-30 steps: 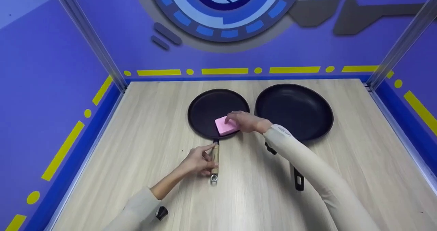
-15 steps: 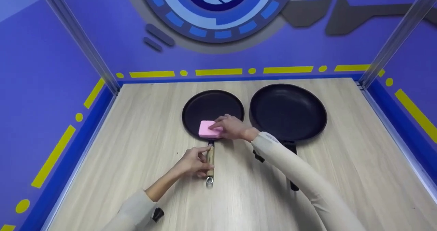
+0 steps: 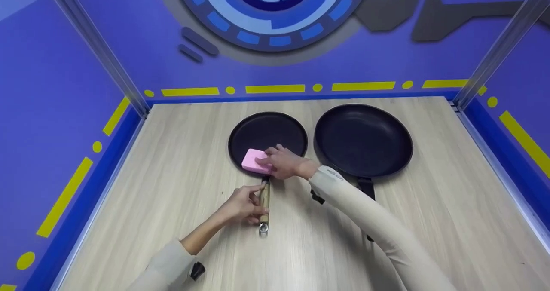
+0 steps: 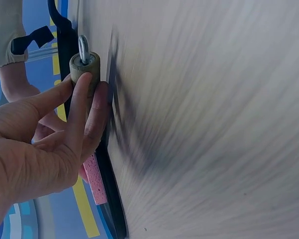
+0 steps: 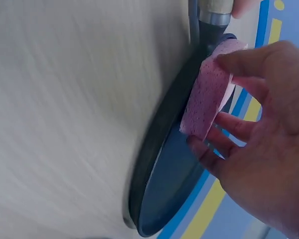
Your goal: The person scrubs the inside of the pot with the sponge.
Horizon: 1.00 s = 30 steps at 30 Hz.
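Observation:
A flat black pan (image 3: 266,130) lies on the table with its wooden handle (image 3: 264,200) toward me. My left hand (image 3: 241,205) grips that handle between thumb and fingers; the metal hanging ring (image 4: 83,49) sticks out at its end. Over the near part of the pan, my right hand (image 3: 284,162) holds a pink sponge (image 3: 255,161) between thumb and fingers. In the right wrist view, the sponge (image 5: 209,89) sits against the pan (image 5: 164,184) close to where the handle joins. My fingers cover part of the sponge in the head view.
To the right stands a larger, deeper black frying pan (image 3: 363,140), its dark handle (image 3: 366,188) partly behind my right sleeve (image 3: 365,218). Pale wood table (image 3: 180,153) surrounds both pans. Blue walls with yellow dashes (image 3: 275,88) enclose the back and sides.
My right hand has slid the pink sponge leftward across the near part of the flat pan. My left hand keeps its hold on the handle. The head view has shifted slightly.

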{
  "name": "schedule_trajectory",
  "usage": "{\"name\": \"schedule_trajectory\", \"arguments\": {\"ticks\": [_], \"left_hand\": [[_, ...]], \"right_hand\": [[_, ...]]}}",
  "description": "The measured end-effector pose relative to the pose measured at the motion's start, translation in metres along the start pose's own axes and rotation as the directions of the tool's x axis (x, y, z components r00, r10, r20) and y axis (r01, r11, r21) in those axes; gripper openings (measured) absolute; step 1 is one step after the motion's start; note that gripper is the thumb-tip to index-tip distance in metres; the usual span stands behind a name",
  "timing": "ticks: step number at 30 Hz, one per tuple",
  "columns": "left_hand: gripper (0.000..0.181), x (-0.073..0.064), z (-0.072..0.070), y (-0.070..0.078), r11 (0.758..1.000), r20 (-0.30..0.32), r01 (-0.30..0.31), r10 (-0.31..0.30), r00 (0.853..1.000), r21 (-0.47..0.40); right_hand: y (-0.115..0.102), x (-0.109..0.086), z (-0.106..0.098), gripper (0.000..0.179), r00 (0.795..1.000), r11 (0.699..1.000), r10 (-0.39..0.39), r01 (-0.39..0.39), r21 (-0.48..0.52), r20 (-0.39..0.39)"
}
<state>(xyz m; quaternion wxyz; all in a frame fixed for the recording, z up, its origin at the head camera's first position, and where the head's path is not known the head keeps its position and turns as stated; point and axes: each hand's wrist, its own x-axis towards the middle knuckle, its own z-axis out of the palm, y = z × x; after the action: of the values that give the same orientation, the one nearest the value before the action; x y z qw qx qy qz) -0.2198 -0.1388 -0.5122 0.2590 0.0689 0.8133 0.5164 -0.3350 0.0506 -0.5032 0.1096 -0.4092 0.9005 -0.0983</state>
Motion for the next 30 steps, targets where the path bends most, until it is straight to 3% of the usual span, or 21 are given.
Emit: {"name": "schedule_trajectory", "arguments": {"ticks": [8, 13, 19, 30], "left_hand": [[0.082, 0.004, -0.007, 0.002, 1.0, 0.005, -0.015, 0.015, 1.0, 0.01], [0.082, 0.002, -0.01, -0.002, 1.0, -0.003, -0.008, 0.008, 1.0, 0.009], [0.084, 0.0, -0.01, -0.003, 0.999, 0.005, -0.031, 0.031, 1.0, 0.008], [0.085, 0.0, -0.005, -0.007, 0.999, 0.016, -0.044, 0.044, 0.999, -0.02]], "right_hand": [[0.001, 0.016, 0.005, 0.049, 0.988, 0.993, -0.071, 0.057, -0.105, -0.136], [-0.005, 0.036, 0.005, 0.05, 0.987, 0.989, -0.063, 0.042, -0.139, -0.15], [-0.011, 0.06, 0.004, 0.051, 0.99, 0.987, 0.025, -0.047, -0.156, -0.142], [-0.001, 0.088, 0.003, 0.057, 0.969, 0.957, 0.197, -0.223, -0.185, -0.15]]}}
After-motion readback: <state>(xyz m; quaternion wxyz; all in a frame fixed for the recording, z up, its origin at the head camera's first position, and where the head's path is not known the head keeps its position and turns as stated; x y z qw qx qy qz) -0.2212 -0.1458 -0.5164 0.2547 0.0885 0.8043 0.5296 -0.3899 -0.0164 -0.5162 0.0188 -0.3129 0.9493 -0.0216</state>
